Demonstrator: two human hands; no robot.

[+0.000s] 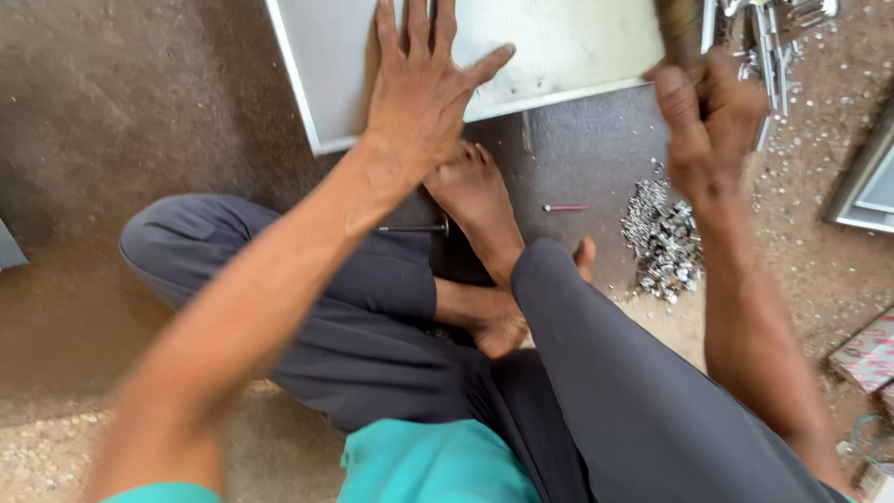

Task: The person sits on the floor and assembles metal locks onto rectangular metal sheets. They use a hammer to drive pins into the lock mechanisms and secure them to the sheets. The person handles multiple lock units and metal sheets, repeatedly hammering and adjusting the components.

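The person sits cross-legged on the dirt floor (121,112), wearing dark grey trousers (372,317) and a teal shirt (438,466), both feet bare. At upper centre-left, the left hand (419,93) lies palm-down with fingers spread flat on the grey sheet-metal panel (577,47), which rests on the floor with its folded rim facing the person; the hand covers the panel's lower-left area near the corner. Just below that hand, one bare foot (475,196) sits close to the panel's edge, and a long dark nail (414,227) lies beside the foot. Further right, a small pink-handled tool (566,208) lies on the floor, apart from both hands. Next to it, a heap of small shiny metal fasteners (663,237) is piled on the ground. Above the heap, the right hand (708,116) is closed around a brown handle (684,28), motion-blurred, just off the panel's right edge. At the far right lie loose metal frame parts (773,37) and another panel edge (866,186)
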